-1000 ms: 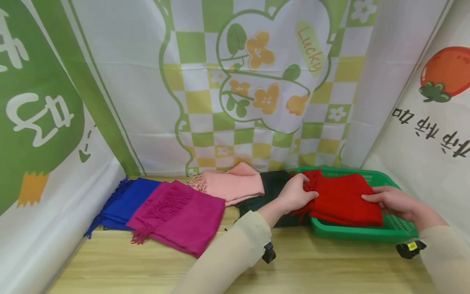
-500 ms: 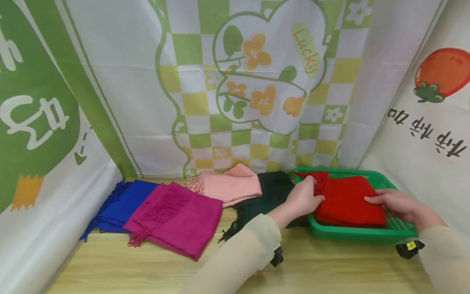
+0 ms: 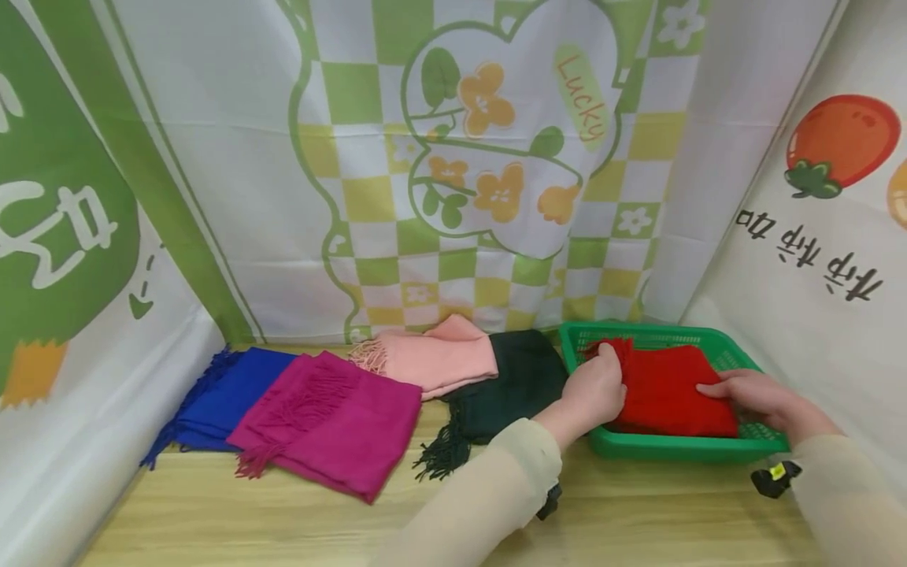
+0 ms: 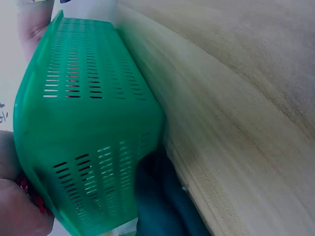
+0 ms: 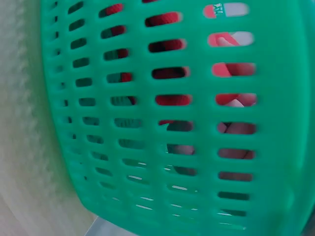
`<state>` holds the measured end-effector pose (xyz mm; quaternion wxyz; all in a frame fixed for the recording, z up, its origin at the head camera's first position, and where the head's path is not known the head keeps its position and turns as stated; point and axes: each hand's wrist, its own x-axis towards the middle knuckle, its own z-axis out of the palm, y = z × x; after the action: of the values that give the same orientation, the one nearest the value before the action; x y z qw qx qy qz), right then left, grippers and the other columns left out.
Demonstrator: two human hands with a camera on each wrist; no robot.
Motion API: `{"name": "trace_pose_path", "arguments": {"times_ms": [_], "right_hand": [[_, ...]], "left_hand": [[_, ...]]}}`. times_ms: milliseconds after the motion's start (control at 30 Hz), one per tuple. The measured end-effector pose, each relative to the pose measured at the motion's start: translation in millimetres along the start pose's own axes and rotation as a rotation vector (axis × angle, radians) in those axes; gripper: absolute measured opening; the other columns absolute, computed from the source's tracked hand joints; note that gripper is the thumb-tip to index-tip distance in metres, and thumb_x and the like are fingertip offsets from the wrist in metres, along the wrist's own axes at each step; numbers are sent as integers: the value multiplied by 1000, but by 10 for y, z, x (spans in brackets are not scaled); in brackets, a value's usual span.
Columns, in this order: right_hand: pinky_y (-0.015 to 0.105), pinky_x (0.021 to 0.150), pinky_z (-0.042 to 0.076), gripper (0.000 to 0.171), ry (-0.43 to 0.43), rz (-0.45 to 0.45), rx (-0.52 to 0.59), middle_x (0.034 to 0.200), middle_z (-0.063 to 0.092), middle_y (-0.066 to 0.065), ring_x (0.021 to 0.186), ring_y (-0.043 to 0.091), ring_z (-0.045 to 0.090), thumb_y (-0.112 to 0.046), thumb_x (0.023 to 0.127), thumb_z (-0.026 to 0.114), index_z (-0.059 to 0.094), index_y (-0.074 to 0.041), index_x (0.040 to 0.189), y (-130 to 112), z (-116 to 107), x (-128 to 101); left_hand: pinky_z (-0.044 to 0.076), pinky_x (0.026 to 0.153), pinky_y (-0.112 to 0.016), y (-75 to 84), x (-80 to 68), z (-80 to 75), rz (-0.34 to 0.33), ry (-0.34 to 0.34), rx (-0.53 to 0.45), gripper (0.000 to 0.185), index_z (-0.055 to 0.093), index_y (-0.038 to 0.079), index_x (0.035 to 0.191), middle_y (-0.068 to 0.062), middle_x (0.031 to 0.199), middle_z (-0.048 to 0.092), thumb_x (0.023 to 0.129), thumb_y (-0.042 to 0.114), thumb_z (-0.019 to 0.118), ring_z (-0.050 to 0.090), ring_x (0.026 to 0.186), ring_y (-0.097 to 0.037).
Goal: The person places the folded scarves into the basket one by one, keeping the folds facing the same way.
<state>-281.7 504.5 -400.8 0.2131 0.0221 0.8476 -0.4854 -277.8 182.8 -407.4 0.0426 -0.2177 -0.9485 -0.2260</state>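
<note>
A folded red scarf (image 3: pixel 669 394) lies inside the green basket (image 3: pixel 687 451), its fringe at the left. My left hand (image 3: pixel 595 387) grips the scarf's fringed left end at the basket's left rim; in the left wrist view, red fringe (image 4: pixel 38 200) shows beside its fingers (image 4: pixel 22 209). With thumb on top, my right hand (image 3: pixel 761 398) pinches the scarf's right edge, its other fingers hidden underneath. The right wrist view looks through the slotted basket wall (image 5: pixel 280 118) at bits of red cloth and fingers.
A dark green scarf (image 3: pixel 520 378) with fringe touches or nearly touches the basket's left side. Further left lie a pink scarf (image 3: pixel 439 358), a magenta scarf (image 3: pixel 354 433) and a blue scarf (image 3: pixel 227 402) on the wooden table (image 3: pixel 283 524). Printed cloth (image 3: pixel 368 197) walls the back.
Both hands have lowered the red scarf into the basket, the left hand shifting a little right. The left basket rim and more of the dark green scarf now show.
</note>
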Motion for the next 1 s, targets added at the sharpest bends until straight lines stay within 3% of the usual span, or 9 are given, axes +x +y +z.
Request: {"name": "trace_pose_path", "arguments": {"times_ms": [167, 267, 433, 567, 833, 1000], "right_hand": [[41, 93, 64, 70, -15, -2, -2, 121, 77, 3, 106, 19, 77, -23, 118, 54, 26, 25, 160, 65, -11, 46], [39, 92, 64, 60, -20, -11, -5, 117, 79, 3, 103, 18, 77, -21, 118, 54, 38, 24, 154, 93, -8, 56], [37, 88, 63, 51, 25, -11, -56, 109, 79, 3, 97, 18, 76, -19, 117, 55, 50, 23, 144, 122, 55, 107], [37, 87, 63, 45, 60, -2, -104, 106, 79, 5, 95, 20, 76, -19, 116, 57, 60, 20, 137, 155, 95, 157], [39, 87, 59, 49, 101, 14, -228, 105, 76, 4, 97, 22, 71, -26, 115, 61, 61, 19, 135, 158, 115, 209], [41, 89, 57, 51, 113, 26, -299, 111, 73, 11, 102, 27, 67, -29, 115, 63, 62, 18, 134, 167, 119, 211]], "left_hand": [[49, 51, -23, 41, 59, 54, -1, -19, 75, 72, 39, 3, 167, 4, 71, 66, 109, 30, 70, 57, 51, -11], [48, 50, -26, 84, 119, 100, -38, -46, 104, 72, 38, 7, 170, 4, 68, 64, 109, 31, 69, 57, 50, -13], [47, 49, -29, 130, 172, 159, -103, -62, 154, 79, 40, 14, 171, 5, 66, 63, 104, 31, 76, 57, 51, -14], [46, 47, -29, 145, 183, 193, -107, -75, 220, 81, 40, 18, 172, 7, 62, 61, 103, 35, 77, 58, 49, -14], [46, 46, -30, 152, 232, 268, -89, -87, 351, 79, 44, 21, 172, 8, 60, 59, 103, 43, 75, 57, 48, -12], [46, 48, -30, 160, 249, 288, -75, -99, 376, 76, 42, 23, 173, 8, 60, 60, 106, 43, 71, 57, 49, -11]]}}
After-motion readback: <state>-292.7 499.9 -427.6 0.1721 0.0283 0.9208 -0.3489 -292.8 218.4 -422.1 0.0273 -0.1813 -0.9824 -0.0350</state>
